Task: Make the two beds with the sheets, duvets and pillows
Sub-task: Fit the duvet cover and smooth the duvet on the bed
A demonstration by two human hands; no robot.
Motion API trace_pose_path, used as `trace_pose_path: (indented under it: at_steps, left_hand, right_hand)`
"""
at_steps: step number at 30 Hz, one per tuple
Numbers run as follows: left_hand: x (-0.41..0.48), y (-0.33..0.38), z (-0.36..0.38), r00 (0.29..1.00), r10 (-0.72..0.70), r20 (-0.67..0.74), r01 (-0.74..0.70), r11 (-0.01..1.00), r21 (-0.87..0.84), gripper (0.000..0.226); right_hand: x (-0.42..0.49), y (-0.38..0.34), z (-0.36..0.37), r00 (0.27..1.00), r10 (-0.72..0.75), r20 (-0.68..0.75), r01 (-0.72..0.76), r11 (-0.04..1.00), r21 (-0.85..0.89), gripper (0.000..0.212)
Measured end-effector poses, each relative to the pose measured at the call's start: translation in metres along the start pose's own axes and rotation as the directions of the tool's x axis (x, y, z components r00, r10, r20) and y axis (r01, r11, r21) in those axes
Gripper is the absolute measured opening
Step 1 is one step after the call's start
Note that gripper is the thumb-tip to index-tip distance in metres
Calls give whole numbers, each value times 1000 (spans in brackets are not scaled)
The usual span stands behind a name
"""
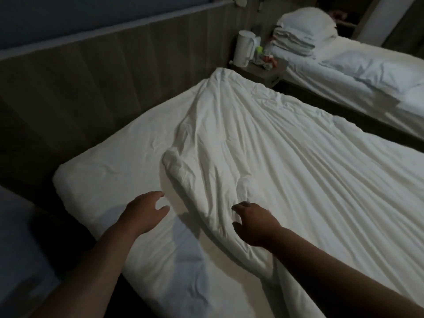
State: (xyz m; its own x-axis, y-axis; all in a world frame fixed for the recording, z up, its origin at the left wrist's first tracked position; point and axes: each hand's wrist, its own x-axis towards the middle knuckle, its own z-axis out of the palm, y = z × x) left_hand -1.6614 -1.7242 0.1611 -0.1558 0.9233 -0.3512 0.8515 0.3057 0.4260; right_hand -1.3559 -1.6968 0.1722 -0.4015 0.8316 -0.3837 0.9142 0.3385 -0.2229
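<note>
A white duvet (286, 152) lies wrinkled across the near bed, its top edge bunched and short of the head end. The fitted white sheet (110, 180) shows bare at the head end. My left hand (144, 212) hovers over the sheet just left of the duvet's edge, fingers loosely spread and holding nothing. My right hand (252, 222) is over the duvet's bunched corner, fingers bent downward at the fabric, gripping nothing that I can see. The second bed (358, 72) at the far right carries a white cover, with a stack of folded linen and a pillow (302, 31) at its head.
A padded headboard panel (91, 72) runs along the wall on the left. Between the beds stands a nightstand (263, 70) with a white kettle (245, 48) and small items. A dark gap of floor separates the two beds.
</note>
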Motion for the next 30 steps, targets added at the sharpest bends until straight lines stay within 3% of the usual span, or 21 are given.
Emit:
trace_pose_path:
  at_steps: [8,15,17,20,23,25,26,28,30]
  left_hand:
    - [178,-78,17,969,21,246,15,989,-146,59]
    - [281,-101,78,938,134,320,-58,970,-234,66]
    - [299,-107,91,939,130,317,-43,962,-268,63]
    - [307,-115,100,946,90,311,21,941,-338,60]
    - [310,-117,105,937,77,341,67,918,-391,63]
    - [313,-114,110,920,49,388,158,861,-483,78]
    - [315,-112,112,917,26,398,215,809,-547,92]
    - [315,-102,117,900,13,436,316,669,-672,102]
    - [311,-84,120,856,7,517,440,514,-736,79]
  right_hand:
    - [158,-45,59,925,308,222,-329,942,66,68]
    - [273,-63,121,909,370,194,-397,909,128,82]
    - [295,-64,138,899,399,179,-419,904,89,71]
    - [312,-61,146,875,450,180,-479,859,180,24]
    - [323,-60,132,890,393,231,-451,833,321,22]
    - [319,-62,113,913,348,215,-408,803,434,14]
    - [315,-62,102,917,326,229,-399,743,537,8]
    - [303,-58,72,917,290,272,-389,508,769,11]
    - [293,-54,44,925,226,306,-356,229,906,12]
